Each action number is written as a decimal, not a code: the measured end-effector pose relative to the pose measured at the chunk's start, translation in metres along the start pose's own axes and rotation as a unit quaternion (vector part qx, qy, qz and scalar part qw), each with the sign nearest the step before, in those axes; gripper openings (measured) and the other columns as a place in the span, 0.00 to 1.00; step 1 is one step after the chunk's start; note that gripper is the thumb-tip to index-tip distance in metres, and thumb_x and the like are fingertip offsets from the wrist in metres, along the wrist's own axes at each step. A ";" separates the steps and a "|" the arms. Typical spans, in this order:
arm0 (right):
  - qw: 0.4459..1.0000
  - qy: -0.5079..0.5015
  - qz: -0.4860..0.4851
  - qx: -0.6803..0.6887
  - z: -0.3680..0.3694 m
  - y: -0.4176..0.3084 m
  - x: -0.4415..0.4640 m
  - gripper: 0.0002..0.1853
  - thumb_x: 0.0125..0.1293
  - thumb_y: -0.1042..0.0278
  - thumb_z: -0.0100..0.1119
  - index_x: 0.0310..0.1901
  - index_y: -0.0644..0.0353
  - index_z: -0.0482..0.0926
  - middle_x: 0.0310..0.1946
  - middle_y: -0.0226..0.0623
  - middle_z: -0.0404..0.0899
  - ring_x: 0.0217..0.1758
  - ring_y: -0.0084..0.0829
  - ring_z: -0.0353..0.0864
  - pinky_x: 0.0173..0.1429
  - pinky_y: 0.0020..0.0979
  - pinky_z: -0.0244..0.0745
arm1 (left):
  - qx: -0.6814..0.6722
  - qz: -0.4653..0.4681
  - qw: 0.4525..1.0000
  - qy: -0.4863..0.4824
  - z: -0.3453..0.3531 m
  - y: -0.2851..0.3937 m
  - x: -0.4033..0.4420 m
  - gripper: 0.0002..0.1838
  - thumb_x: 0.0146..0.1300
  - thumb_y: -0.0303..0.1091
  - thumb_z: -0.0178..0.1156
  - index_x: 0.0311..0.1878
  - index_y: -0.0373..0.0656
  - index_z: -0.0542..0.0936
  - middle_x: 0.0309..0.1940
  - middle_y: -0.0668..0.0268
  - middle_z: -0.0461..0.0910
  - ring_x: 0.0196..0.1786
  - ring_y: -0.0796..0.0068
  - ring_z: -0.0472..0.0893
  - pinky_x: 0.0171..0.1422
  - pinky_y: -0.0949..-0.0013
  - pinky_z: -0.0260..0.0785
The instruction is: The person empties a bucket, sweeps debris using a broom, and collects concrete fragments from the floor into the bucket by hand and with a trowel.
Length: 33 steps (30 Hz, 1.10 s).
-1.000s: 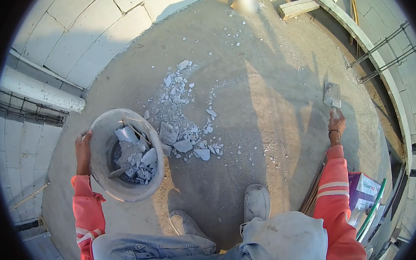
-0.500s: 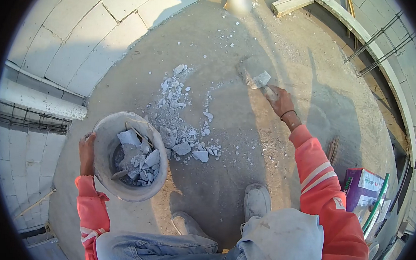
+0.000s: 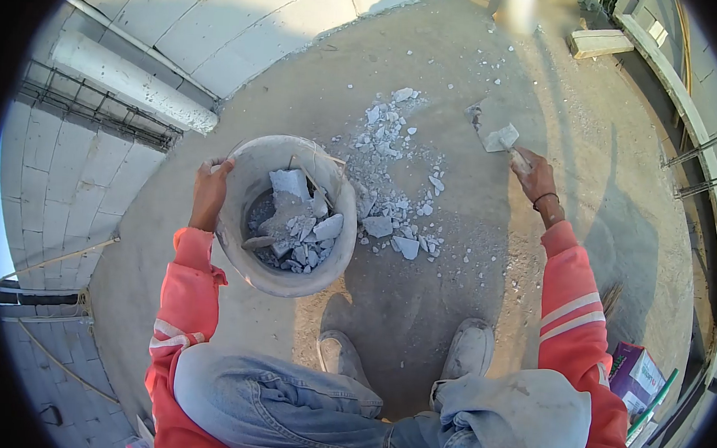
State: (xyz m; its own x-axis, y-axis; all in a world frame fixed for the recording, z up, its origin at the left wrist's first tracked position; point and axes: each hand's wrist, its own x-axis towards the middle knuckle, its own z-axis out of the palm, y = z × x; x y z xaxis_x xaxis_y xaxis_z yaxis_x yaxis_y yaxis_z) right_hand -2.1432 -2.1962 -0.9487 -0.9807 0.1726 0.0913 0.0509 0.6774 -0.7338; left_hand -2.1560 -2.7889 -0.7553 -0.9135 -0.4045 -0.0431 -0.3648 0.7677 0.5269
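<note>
My left hand [image 3: 210,190] is closed on the left rim of a round grey bucket [image 3: 235,254], which tilts on the floor. Inside the bucket lie broken grey-white chunks [image 3: 290,185], dusty rubble and a few thin sticks. To the right, my right hand [image 3: 533,178] grips the handle of a flat metal trowel [image 3: 490,132], its blade low over the floor with a pale chunk [image 3: 502,137] on it. Between bucket and trowel, a strip of crushed white rubble [image 3: 387,140] is spread on the floor, with larger pieces [image 3: 377,226] close to the bucket's right side.
Block walls [image 3: 247,36] rise at the upper left, beside a white pipe [image 3: 131,80]. A wooden block [image 3: 600,44] lies at the upper right. A purple box [image 3: 636,374] and a green strip [image 3: 654,404] are at the lower right. My shoes [image 3: 469,349] are below the rubble.
The trowel in my right hand has swung left from the far right, and a pale chunk now shows on its blade. The camera view has shifted; my left hand still holds the bucket rim.
</note>
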 end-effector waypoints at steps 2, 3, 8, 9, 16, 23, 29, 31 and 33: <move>0.998 -0.027 -0.061 -0.003 0.023 -0.017 -0.013 0.21 0.61 0.60 0.67 0.56 0.55 0.81 0.46 0.50 0.84 0.48 0.50 0.84 0.53 0.40 0.79 | -0.005 -0.008 1.000 -0.003 0.000 0.002 0.004 0.29 0.63 0.51 0.60 0.59 0.38 0.78 0.62 0.47 0.72 0.67 0.51 0.70 0.70 0.57 0.60; 0.992 -0.050 -0.120 -0.008 0.036 -0.032 -0.025 0.21 0.61 0.61 0.67 0.56 0.55 0.81 0.46 0.50 0.84 0.48 0.50 0.84 0.53 0.39 0.79 | -0.013 -0.014 1.000 -0.009 0.001 0.003 0.004 0.29 0.62 0.51 0.60 0.59 0.38 0.77 0.62 0.47 0.72 0.67 0.51 0.70 0.70 0.57 0.61; 0.983 -0.150 -0.058 0.088 0.094 -0.112 -0.098 0.21 0.61 0.64 0.66 0.56 0.58 0.81 0.45 0.50 0.84 0.45 0.49 0.85 0.52 0.37 0.78 | -0.019 -0.023 1.000 -0.004 0.002 0.019 -0.007 0.29 0.62 0.51 0.60 0.59 0.38 0.77 0.63 0.47 0.72 0.67 0.51 0.70 0.70 0.57 0.61; 0.977 -0.173 -0.068 0.100 0.102 -0.125 -0.106 0.21 0.61 0.63 0.66 0.56 0.58 0.81 0.45 0.50 0.84 0.46 0.48 0.85 0.52 0.37 0.78 | -0.014 -0.022 1.000 -0.005 0.001 0.023 -0.009 0.29 0.62 0.51 0.60 0.59 0.38 0.77 0.63 0.47 0.72 0.67 0.51 0.70 0.70 0.58 0.61; 0.976 -0.153 -0.076 0.137 0.090 -0.138 -0.117 0.21 0.62 0.63 0.65 0.56 0.60 0.80 0.43 0.48 0.85 0.45 0.42 0.85 0.50 0.36 0.76 | -0.004 -0.027 1.000 0.011 -0.001 0.009 -0.011 0.28 0.63 0.51 0.60 0.58 0.39 0.77 0.63 0.47 0.72 0.68 0.51 0.70 0.70 0.58 0.61; 0.978 -0.141 -0.073 0.131 0.013 -0.204 -0.102 0.21 0.61 0.62 0.66 0.55 0.59 0.80 0.45 0.50 0.84 0.46 0.49 0.84 0.51 0.37 0.77 | -0.038 -0.031 0.999 0.016 0.002 0.009 -0.008 0.28 0.63 0.50 0.59 0.58 0.39 0.77 0.62 0.48 0.72 0.66 0.52 0.71 0.69 0.59 0.62; 0.974 -0.062 -0.208 0.066 0.008 -0.283 -0.120 0.24 0.61 0.65 0.64 0.61 0.50 0.77 0.41 0.44 0.85 0.38 0.49 0.84 0.45 0.40 0.78 | -0.059 -0.036 0.997 0.022 0.002 0.023 -0.014 0.26 0.61 0.49 0.62 0.54 0.37 0.79 0.54 0.49 0.80 0.59 0.53 0.77 0.64 0.58 0.66; 0.960 -0.130 -0.236 -0.079 0.015 -0.305 -0.129 0.25 0.62 0.65 0.63 0.63 0.47 0.75 0.39 0.42 0.83 0.35 0.48 0.83 0.42 0.43 0.78 | -0.084 -0.021 0.996 -0.001 0.002 0.026 -0.014 0.26 0.61 0.48 0.62 0.54 0.36 0.79 0.54 0.49 0.79 0.60 0.54 0.77 0.64 0.59 0.66; 0.967 -0.120 -0.218 -0.061 0.019 -0.295 -0.131 0.25 0.63 0.65 0.62 0.63 0.47 0.75 0.39 0.42 0.83 0.36 0.48 0.83 0.42 0.43 0.77 | -0.073 -0.016 0.997 -0.001 0.001 0.021 -0.011 0.26 0.61 0.48 0.62 0.55 0.36 0.79 0.55 0.48 0.79 0.60 0.53 0.77 0.64 0.59 0.66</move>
State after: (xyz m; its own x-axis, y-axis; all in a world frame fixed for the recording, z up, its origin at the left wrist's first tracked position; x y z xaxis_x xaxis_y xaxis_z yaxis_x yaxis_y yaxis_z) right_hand -2.0330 -2.4324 -0.7565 -0.9286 -0.3095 0.2049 -0.3701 0.7301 -0.5745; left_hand -2.1542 -2.7679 -0.7444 -0.9028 -0.4254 -0.0637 -0.3631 0.6743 0.6430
